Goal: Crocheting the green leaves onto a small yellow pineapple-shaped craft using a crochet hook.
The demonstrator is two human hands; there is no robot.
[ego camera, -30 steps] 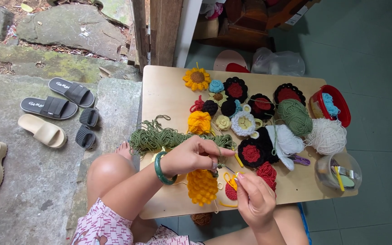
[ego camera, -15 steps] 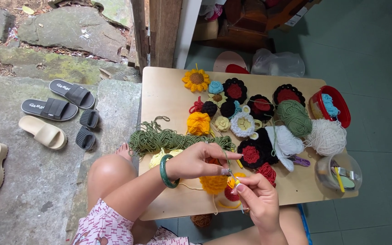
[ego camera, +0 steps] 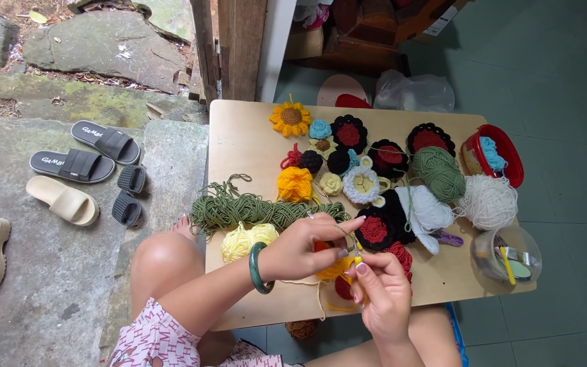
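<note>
low wooden table point(ego camera: 239, 143), yellow crochet piece point(ego camera: 331, 267) pinched between both hands

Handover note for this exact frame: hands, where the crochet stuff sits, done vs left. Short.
Left hand: pinches the orange-yellow crochet piece.
Right hand: holds a yellow-handled hook at that piece.
Table: green yarn hank, pale yellow yarn, finished flowers such as the sunflower, green ball, white ball.
Done: many flowers lie finished.
Left: the held piece is in work.
</note>
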